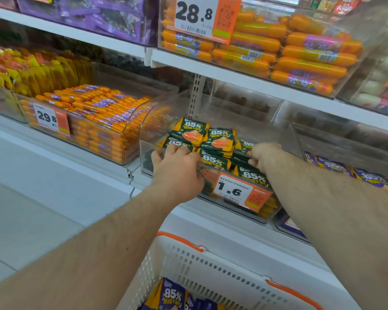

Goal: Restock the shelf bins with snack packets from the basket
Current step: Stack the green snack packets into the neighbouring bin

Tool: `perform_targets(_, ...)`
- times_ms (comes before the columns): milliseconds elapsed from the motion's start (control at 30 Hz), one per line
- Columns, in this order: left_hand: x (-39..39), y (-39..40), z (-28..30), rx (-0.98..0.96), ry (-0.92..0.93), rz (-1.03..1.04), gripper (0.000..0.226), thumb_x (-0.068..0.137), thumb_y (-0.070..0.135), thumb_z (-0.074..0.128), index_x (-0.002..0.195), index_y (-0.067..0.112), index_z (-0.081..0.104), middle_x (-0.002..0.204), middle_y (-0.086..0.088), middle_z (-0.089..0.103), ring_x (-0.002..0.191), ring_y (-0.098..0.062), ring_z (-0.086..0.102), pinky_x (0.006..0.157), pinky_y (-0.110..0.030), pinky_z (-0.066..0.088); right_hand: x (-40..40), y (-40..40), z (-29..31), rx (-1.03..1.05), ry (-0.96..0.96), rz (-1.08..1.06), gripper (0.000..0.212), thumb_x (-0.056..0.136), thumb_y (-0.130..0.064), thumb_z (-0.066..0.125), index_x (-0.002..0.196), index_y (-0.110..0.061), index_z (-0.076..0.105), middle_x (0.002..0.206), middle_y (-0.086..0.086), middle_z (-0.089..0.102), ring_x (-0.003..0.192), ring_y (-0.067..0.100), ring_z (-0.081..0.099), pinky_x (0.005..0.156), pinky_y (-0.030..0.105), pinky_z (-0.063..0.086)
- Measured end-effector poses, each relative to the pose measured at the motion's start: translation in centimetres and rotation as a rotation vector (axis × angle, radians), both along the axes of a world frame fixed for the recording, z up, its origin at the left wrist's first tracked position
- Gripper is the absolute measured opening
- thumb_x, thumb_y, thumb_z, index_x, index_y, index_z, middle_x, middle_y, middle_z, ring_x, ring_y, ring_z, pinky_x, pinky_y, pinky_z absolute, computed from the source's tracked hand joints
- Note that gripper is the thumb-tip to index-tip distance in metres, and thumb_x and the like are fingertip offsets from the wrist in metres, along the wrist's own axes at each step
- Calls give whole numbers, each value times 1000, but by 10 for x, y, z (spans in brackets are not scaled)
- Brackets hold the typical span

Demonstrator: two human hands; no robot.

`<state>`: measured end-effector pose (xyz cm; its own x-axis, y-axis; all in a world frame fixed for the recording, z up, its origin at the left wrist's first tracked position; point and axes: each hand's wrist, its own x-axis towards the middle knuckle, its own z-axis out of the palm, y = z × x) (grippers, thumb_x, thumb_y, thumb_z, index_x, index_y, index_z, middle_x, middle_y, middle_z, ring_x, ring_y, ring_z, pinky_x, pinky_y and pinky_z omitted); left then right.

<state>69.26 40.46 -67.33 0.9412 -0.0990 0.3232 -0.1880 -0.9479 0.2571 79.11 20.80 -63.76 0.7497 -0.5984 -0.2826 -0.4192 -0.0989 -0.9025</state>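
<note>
Green packets (213, 142) fill the clear bin (267, 211) at 12 o'clock, where the left hand (177, 166) and right hand (262, 155) curl onto them, seemingly tidying the stack; next, I judge, comes reaching to the basket (211, 265) at 6 o'clock.

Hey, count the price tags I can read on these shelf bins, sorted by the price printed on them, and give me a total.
Tag reading 28.8, on the upper sausage bin: 1
Tag reading 29.8, on the left sausage bin: 1
Tag reading 1.6, on the green packet bin both hands reach into: 1
Total: 3 readable price tags. Another tag at the far right edge is cut off and unreadable.
</note>
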Motion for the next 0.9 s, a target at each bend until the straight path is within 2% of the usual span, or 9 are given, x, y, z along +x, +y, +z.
perform_targets(33,0,-1,0,-2,-3,2,35,88,40,52,121,31,56,128,7,52,126,-21,32,107,-50,21,2,-2,0,-35,8,27,31,96,-1,53,127,3,52,69,7,47,54,15,52,72,27,58)
perform_targets(233,0,-3,0,-7,-13,13,33,87,39,54,119,31,58,125,7,53,124,-21,34,106,-50,22,2,-14,-5,8,-52,180,43,94,3,46,136,2,44,107,9,49,67,11,53,37,15,47)
perform_targets(333,-1,-3,0,-4,-7,14,34,87,40,55,120,31,57,126,7,53,124,-21,33,107,-51,22,3,-11,-6,-92,-5,137,22,96,4,44,114,-4,54,88,6,50,67,13,50,52,16,46)
perform_targets(433,-2,-2,0,0,-10,10,35,87,40,54,120,30,57,126,6,53,125,-22,33,108,-51,21,4,-6,-7,-211,57,55,21,93,2,54,114,3,59,66,6,50,71,19,61,67,26,56)
perform_targets(533,-2,-2,1,14,-10,3,34,87,40,53,120,31,57,125,7,54,124,-22,34,107,-50,21,0,-3,-7,-259,99,57,32,86,1,66,117,0,62,71,9,53,79,27,68,36,25,45)
perform_targets(633,-3,-2,2,13,-41,-9,35,87,39,55,121,32,57,128,8,52,128,-21,29,106,-49,20,1,-4,-7,-277,91,55,31,85,-2,68,116,-3,63,75,9,54,79,27,68,26,15,34)
perform_targets(767,-9,-4,6,-30,-274,-74,37,80,36,64,116,27,63,127,4,50,120,-22,29,95,-41,23,-11,2,3,-437,59,65,19,86,-6,61,103,1,66,79,11,63,60,22,61,46,25,49)
perform_targets(833,-11,-6,6,-108,-435,-150,29,73,32,68,100,19,67,105,0,57,101,-23,42,82,-37,33,-25,10,10,-656,7,129,25,84,-11,60,108,-3,64,101,13,65,72,25,62,58,31,50)
perform_targets(900,-14,-8,3,-177,-428,-295,17,75,25,68,89,17,64,90,2,56,88,-22,52,73,-34,44,-46,22,15,-827,-88,222,30,84,-15,61,113,-16,61,118,8,60,94,28,60,71,32,49)
